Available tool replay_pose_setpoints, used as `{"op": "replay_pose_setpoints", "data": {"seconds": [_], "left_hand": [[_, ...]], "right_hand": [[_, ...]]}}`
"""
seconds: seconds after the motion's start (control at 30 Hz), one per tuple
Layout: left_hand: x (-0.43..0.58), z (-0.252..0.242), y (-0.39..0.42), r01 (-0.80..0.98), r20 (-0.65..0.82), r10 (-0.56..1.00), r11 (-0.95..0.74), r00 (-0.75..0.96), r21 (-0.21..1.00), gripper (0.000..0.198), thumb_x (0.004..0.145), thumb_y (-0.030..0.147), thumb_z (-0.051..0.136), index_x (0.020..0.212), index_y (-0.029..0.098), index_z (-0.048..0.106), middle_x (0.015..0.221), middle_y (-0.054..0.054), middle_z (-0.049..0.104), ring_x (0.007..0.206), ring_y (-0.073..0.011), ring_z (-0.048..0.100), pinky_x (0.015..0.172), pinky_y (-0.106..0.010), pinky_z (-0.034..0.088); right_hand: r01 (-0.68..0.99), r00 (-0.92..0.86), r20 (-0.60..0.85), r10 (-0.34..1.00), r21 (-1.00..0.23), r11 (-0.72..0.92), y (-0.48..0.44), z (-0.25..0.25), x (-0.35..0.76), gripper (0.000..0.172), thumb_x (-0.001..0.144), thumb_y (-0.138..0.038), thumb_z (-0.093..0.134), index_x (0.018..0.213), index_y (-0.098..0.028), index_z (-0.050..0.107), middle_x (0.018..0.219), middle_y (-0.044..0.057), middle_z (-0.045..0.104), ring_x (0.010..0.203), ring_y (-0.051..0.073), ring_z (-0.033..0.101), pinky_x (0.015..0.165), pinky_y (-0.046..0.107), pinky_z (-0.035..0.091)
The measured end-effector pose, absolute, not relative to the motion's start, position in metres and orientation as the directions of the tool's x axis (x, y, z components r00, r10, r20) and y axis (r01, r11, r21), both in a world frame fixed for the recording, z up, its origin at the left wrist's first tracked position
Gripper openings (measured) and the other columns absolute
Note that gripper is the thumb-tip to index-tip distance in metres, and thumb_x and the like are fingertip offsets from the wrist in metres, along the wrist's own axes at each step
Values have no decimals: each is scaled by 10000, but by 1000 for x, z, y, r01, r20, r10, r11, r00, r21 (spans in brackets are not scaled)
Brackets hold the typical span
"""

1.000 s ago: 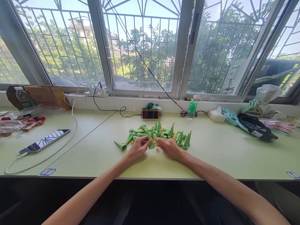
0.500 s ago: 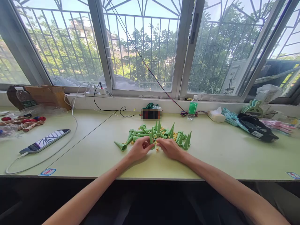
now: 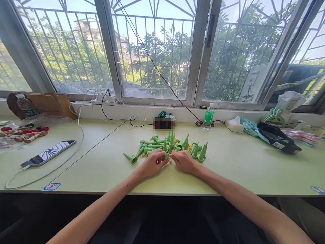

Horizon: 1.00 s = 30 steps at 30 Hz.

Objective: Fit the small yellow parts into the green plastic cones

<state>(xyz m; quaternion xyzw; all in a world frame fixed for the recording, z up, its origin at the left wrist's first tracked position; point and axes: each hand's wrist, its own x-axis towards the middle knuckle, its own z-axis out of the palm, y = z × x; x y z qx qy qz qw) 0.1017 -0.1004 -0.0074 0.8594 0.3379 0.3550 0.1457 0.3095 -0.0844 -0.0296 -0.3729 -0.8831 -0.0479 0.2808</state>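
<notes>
My left hand [image 3: 153,162] is closed round a green plastic spike [image 3: 165,154], whose tip points up. My right hand [image 3: 185,162] is pinched just to the right of it, fingertips close to the spike's lower end; whatever lies between them is too small and hidden to name. Behind both hands spreads a pile of similar green plastic spikes [image 3: 152,146], some lying down and several standing on their wide caps. Small yellow pieces [image 3: 170,162] are scattered among the pile, and some lie between my hands.
A phone [image 3: 48,154] on a white cable lies at left, near wooden pieces with coloured ends [image 3: 30,135]. Along the back stand a blurred-out dark device [image 3: 163,123], a green-labelled bottle [image 3: 208,117] and a tissue box [image 3: 234,125]. A black strap-like item [image 3: 279,139] lies at right.
The spike in my left hand has shifted slightly to the right and sits a little deeper in the fingers. My right hand has barely moved.
</notes>
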Motion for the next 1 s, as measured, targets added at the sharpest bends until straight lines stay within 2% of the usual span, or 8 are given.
{"op": "replay_pose_setpoints", "data": {"seconds": [0.2, 0.4, 0.5, 0.63, 0.73, 1.0], "left_hand": [[101, -9, -100, 474, 494, 670, -742, 555, 474, 166, 892, 281, 579, 801, 164, 655, 716, -4, 508, 613, -107, 439, 560, -234, 362], [102, -8, -100, 490, 506, 671, -741, 541, 459, 162, 880, 243, 580, 740, 162, 592, 696, 6, 492, 608, -105, 436, 572, -237, 355], [102, -8, -100, 502, 520, 689, -724, 504, 473, 189, 870, 234, 586, 703, 161, 535, 684, 12, 491, 603, -102, 438, 566, -234, 349], [103, -8, -99, 539, 537, 728, -682, 427, 495, 262, 861, 268, 604, 662, 166, 467, 643, 19, 478, 596, -105, 432, 543, -231, 335], [103, -8, -98, 545, 541, 746, -659, 388, 518, 316, 862, 306, 610, 642, 167, 431, 621, 21, 474, 572, -98, 418, 523, -227, 327], [101, -9, -96, 448, 481, 786, -617, 389, 647, 278, 897, 390, 577, 769, 144, 565, 615, 21, 485, 541, -88, 424, 487, -211, 328]], "right_hand": [[693, -562, 547, 621, -99, 714, -86, -28, 308, 388, 1019, -272, 406, 679, -174, 566, 588, 17, 603, 503, 119, 505, 537, 267, 254], [686, -535, 561, 631, -147, 713, -87, -26, 307, 388, 1023, -285, 422, 676, -178, 561, 596, 11, 602, 517, 120, 525, 543, 257, 293], [655, -520, 583, 624, -198, 730, -85, -26, 307, 318, 1023, -287, 431, 762, -179, 577, 673, 18, 635, 595, 133, 577, 575, 249, 338], [595, -511, 612, 603, -254, 762, -86, -26, 307, 170, 1015, -276, 454, 983, -187, 595, 852, 40, 692, 743, 153, 640, 646, 248, 411], [571, -502, 636, 586, -266, 777, -86, -25, 308, 155, 999, -276, 489, 1078, -179, 581, 915, 63, 699, 791, 169, 654, 696, 264, 452], [558, -518, 658, 546, -223, 799, -84, -27, 309, 218, 989, -263, 513, 1193, -193, 543, 1031, 88, 687, 844, 185, 676, 709, 274, 492]]}}
